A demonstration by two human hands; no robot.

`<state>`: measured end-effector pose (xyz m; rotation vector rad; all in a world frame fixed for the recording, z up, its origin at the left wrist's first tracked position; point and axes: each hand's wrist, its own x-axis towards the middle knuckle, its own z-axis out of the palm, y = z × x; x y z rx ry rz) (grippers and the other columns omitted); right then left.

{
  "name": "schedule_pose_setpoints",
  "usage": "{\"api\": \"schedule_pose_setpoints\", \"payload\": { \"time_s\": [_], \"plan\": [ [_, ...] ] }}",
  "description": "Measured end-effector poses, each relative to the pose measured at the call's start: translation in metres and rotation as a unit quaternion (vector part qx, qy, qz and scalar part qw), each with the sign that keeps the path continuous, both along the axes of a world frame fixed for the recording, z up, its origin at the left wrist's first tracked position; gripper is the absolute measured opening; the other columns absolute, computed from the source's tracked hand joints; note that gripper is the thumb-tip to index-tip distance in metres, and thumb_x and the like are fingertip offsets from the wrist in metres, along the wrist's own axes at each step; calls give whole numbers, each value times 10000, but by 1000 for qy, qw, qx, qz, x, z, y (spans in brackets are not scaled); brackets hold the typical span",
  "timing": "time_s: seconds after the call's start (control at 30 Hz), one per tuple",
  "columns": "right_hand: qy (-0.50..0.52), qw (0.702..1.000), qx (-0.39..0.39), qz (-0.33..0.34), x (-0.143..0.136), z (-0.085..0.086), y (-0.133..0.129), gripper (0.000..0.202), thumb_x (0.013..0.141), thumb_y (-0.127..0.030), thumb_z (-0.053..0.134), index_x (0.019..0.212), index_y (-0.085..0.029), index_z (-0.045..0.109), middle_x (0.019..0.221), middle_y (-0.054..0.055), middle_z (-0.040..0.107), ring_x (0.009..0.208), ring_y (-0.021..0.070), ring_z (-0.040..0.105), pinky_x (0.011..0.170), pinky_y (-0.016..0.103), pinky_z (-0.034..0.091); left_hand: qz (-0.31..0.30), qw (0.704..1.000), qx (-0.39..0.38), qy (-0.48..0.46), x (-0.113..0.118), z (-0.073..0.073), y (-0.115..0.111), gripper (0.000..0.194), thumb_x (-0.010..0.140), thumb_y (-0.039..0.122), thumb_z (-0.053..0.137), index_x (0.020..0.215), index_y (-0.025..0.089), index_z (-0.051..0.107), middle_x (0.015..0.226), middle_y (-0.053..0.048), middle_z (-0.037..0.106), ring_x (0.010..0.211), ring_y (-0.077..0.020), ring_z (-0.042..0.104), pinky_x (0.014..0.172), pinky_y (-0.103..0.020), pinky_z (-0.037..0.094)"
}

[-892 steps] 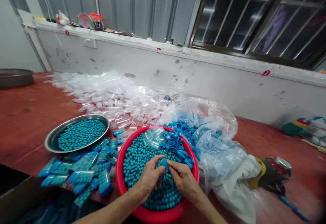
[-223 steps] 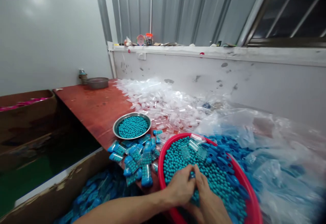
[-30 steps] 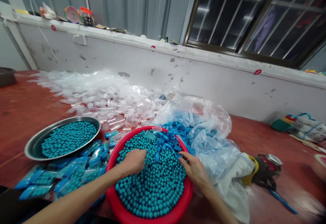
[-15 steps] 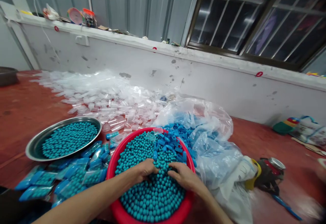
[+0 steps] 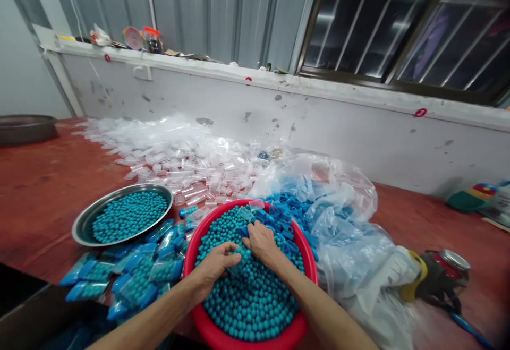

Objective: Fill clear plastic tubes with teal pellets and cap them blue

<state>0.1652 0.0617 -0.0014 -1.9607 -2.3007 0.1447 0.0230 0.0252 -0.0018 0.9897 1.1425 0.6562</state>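
Observation:
A red basin full of teal beads stands in front of me. My left hand is closed over the beads around a small clear plastic case with teal beads in it; the fingers hide part of the case. Just beyond it my right hand bends down at the near edge of the blue plastic caps, which lie in the far side of the basin. Its fingertips are together at a blue cap, partly hidden by the hand.
Left of the basin is a metal bowl of teal beads, with filled blue-capped cases before it. Clear empty cases spread behind. A plastic bag with blue caps stands right, near a red-lidded jar-like object.
My right hand has moved from the beads at the right up and left to the caps. My left hand has come up slightly, with the clear case now showing. The view has shifted left.

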Motion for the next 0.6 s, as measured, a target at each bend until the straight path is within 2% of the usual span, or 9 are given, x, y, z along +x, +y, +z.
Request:
{"api": "schedule_pose_setpoints", "payload": {
  "time_s": [0.1,0.2,0.3,0.4,0.47,0.53,0.6],
  "plan": [
    [-2,999,7,32,13,3,-8,221,759,-197,499,963,-131,553,966,111,609,914,224,563,746,286,408,-17,999,-3,-44,-4,0,-3,321,620,402,609,792,181,451,661,26,595,607,-120,560,534,-215,332],
    [-4,999,8,40,28,8,-19,292,802,-129,401,1081,-107,486,872,91,639,824,193,596,703,260,422,-54,992,-33,-112,0,-2,-5,386,633,470,582,814,185,395,687,2,600,553,-128,583,484,-212,352],
    [21,998,19,60,37,10,-34,381,819,-126,378,1198,-118,421,958,102,635,892,187,590,751,263,429,-66,986,-33,-147,10,-6,-6,406,634,442,590,882,183,401,735,1,588,526,-111,584,447,-191,357],
    [94,989,32,110,38,6,-50,374,841,-185,377,1207,-145,447,1100,105,590,1011,190,545,844,279,419,-61,990,-29,-126,19,-10,-7,356,659,419,554,877,180,403,711,13,572,469,-91,566,401,-171,342],
    [132,982,26,131,38,4,-58,360,860,-213,354,1193,-145,472,1122,101,584,1028,187,539,866,280,419,-56,994,-12,-92,22,-11,-9,309,676,399,520,858,181,399,674,23,567,428,-85,552,361,-156,312],
    [118,986,21,118,40,4,-61,361,857,-181,342,1184,-136,488,1094,107,601,1004,194,556,852,288,434,-56,997,8,-59,22,-11,-10,287,693,388,488,872,183,400,661,27,570,395,-82,539,326,-147,282],
    [53,996,18,63,44,5,-62,404,820,-104,346,1201,-119,482,1016,127,630,934,223,588,796,321,463,-55,998,24,-28,21,-10,-11,298,703,383,475,911,182,404,658,32,572,361,-75,520,304,-144,264]
  ]
}}
